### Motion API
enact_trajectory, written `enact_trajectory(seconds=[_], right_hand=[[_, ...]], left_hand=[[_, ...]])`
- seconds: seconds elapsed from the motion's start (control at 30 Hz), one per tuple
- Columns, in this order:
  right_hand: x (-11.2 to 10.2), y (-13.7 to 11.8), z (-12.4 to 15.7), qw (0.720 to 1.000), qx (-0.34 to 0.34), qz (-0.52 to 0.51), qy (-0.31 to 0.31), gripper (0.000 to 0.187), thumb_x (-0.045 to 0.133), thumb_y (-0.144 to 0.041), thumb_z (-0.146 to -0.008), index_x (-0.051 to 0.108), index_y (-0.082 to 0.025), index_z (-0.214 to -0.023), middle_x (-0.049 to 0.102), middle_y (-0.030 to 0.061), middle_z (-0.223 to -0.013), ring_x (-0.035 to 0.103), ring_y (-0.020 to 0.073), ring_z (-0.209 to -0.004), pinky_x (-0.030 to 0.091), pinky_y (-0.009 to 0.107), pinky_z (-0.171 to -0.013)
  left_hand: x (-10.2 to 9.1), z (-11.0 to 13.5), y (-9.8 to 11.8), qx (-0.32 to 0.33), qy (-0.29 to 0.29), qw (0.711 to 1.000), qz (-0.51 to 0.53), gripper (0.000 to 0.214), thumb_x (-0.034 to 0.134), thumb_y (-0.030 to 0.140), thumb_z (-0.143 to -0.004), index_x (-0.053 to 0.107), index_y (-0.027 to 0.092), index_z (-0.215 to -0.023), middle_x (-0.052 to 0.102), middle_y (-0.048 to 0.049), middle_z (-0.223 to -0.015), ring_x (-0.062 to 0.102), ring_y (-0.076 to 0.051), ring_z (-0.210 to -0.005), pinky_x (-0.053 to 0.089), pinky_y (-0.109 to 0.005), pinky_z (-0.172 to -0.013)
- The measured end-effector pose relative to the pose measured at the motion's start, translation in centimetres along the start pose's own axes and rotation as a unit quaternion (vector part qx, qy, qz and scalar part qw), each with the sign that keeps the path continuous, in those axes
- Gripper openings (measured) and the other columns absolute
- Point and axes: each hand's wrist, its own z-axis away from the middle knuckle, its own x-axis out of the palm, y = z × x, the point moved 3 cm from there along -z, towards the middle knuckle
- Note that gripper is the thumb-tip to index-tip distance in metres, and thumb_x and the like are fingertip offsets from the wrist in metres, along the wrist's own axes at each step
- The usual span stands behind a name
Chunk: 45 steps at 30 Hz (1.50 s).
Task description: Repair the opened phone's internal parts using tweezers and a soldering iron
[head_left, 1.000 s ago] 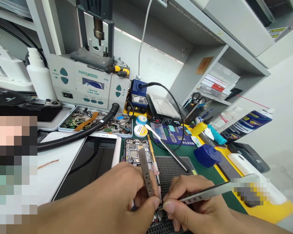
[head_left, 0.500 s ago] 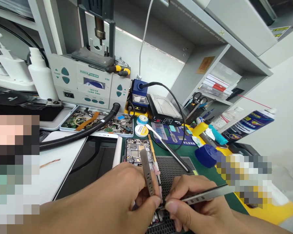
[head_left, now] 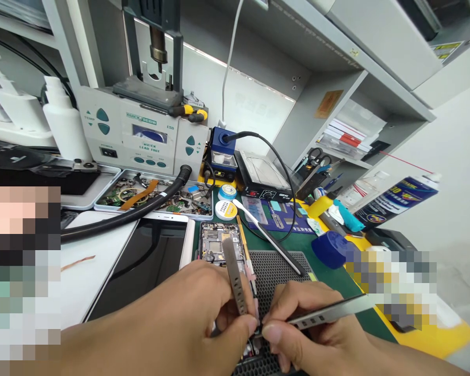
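A: What is laid on the mat (head_left: 278,269)?

B: An opened phone (head_left: 218,244) is laid along the mat's left edge, with the board exposed. Its near end is hidden under the hands.

A: How are the hands set?

B: The left hand (head_left: 180,318) is closed around the left tweezers (head_left: 235,282), which are held upright over the mat's near left corner. The right hand (head_left: 321,334) is pinched on the right tweezers (head_left: 329,312), which are laid almost flat from the mat's right. Both tips are brought together at the phone's near end.

A: Is anything gripped in the tips?

B: That cannot be told; the spot is masked by the thumbs.

A: How should the phone be handled?

B: It is judged light, stiff and fragile. It is best held by the frame edges, with the bare board left untouched.
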Motion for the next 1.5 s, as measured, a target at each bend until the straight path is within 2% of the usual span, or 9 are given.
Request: enact_trajectory(seconds=[0.23, 0.4, 0.6, 0.8, 0.93, 1.07, 1.27, 1.4, 1.5], right_hand=[[-0.1, 0.8, 0.4, 1.000, 0.011, -0.020, 0.005, 0.024, 0.073, -0.036, -0.104, 0.071, -0.016, -0.092, 0.066, 0.0012, -0.065, 0.061, 0.0110, -0.050, 0.047, 0.020, -0.047], [-0.1, 0.0, 0.3, 0.999, -0.039, 0.021, 0.013, 0.024, 0.073, -0.033, -0.104, 0.068, -0.017, -0.086, 0.066, 0.0009, -0.062, 0.060, 0.0114, -0.051, 0.047, 0.022, -0.051], [0.1, -0.2, 0.3, 0.996, -0.058, 0.055, 0.026, 0.029, 0.072, -0.035, -0.103, 0.065, -0.019, -0.080, 0.064, -0.0007, -0.060, 0.057, 0.0117, -0.052, 0.043, 0.025, -0.053], [0.0, -0.2, 0.1, 0.998, -0.032, 0.051, 0.003, 0.028, 0.071, -0.035, -0.104, 0.064, -0.019, -0.082, 0.065, -0.0003, -0.060, 0.059, 0.0120, -0.052, 0.045, 0.025, -0.054], [-0.1, -0.4, 0.1, 0.998, -0.044, 0.051, 0.006, 0.025, 0.072, -0.030, -0.103, 0.064, -0.019, -0.082, 0.066, -0.0004, -0.062, 0.059, 0.0118, -0.054, 0.045, 0.023, -0.054], [-0.1, -0.3, 0.1, 0.997, -0.056, 0.061, 0.006, 0.022, 0.072, -0.026, -0.102, 0.065, -0.019, -0.082, 0.066, -0.0016, -0.061, 0.059, 0.0115, -0.055, 0.045, 0.023, -0.056], [-0.3, -0.4, 0.2, 0.995, -0.068, 0.077, 0.010, 0.020, 0.072, -0.025, -0.102, 0.066, -0.020, -0.083, 0.065, -0.0027, -0.062, 0.059, 0.0112, -0.056, 0.045, 0.023, -0.057], [-0.3, -0.4, 0.4, 0.993, -0.073, 0.093, 0.009, 0.019, 0.072, -0.024, -0.102, 0.065, -0.021, -0.084, 0.066, -0.0025, -0.063, 0.061, 0.0119, -0.058, 0.045, 0.024, -0.060], [-0.3, -0.4, 0.4, 0.993, -0.078, 0.093, 0.011, 0.019, 0.071, -0.024, -0.103, 0.065, -0.021, -0.084, 0.067, -0.0024, -0.064, 0.061, 0.0118, -0.058, 0.046, 0.024, -0.060]], left_hand=[[0.1, -0.2, -0.2, -0.015, -0.005, 1.000, 0.024, 0.024, 0.057, 0.030, -0.096, 0.070, 0.026, -0.076, 0.064, 0.0039, -0.071, 0.064, -0.017, -0.068, 0.052, -0.028, -0.074], [-0.1, 0.1, -0.4, -0.034, 0.001, 0.999, 0.038, 0.018, 0.059, 0.033, -0.093, 0.075, 0.030, -0.087, 0.069, 0.0020, -0.087, 0.067, -0.020, -0.079, 0.048, -0.030, -0.071], [-0.3, 0.2, 0.0, -0.025, 0.002, 0.999, 0.023, 0.022, 0.056, 0.032, -0.095, 0.071, 0.026, -0.080, 0.073, 0.0011, -0.089, 0.071, -0.022, -0.088, 0.049, -0.030, -0.073], [-0.3, 0.3, 0.2, 0.009, -0.002, 1.000, -0.006, 0.025, 0.052, 0.029, -0.096, 0.068, 0.025, -0.076, 0.063, 0.0044, -0.070, 0.066, -0.017, -0.073, 0.039, -0.027, -0.058], [-0.2, 0.3, 0.3, 0.018, -0.004, 1.000, -0.011, 0.027, 0.052, 0.028, -0.096, 0.066, 0.025, -0.073, 0.064, 0.0052, -0.069, 0.064, -0.015, -0.068, 0.035, -0.028, -0.055], [-0.3, 0.2, 0.1, 0.019, 0.005, 1.000, -0.007, 0.026, 0.052, 0.030, -0.097, 0.068, 0.026, -0.077, 0.070, 0.0053, -0.076, 0.066, -0.016, -0.071, 0.036, -0.028, -0.056], [0.1, 0.0, 0.0, 0.018, 0.011, 1.000, -0.001, 0.023, 0.055, 0.029, -0.096, 0.069, 0.027, -0.077, 0.067, 0.0057, -0.075, 0.067, -0.017, -0.075, 0.040, -0.028, -0.060], [0.1, 0.1, -0.2, 0.013, 0.031, 0.999, 0.007, 0.021, 0.058, 0.032, -0.095, 0.072, 0.027, -0.079, 0.070, 0.0035, -0.080, 0.067, -0.019, -0.081, 0.047, -0.027, -0.070], [0.1, 0.1, -0.2, 0.017, 0.017, 1.000, 0.013, 0.023, 0.059, 0.033, -0.094, 0.071, 0.026, -0.076, 0.070, 0.0026, -0.076, 0.066, -0.019, -0.077, 0.052, -0.027, -0.078]])
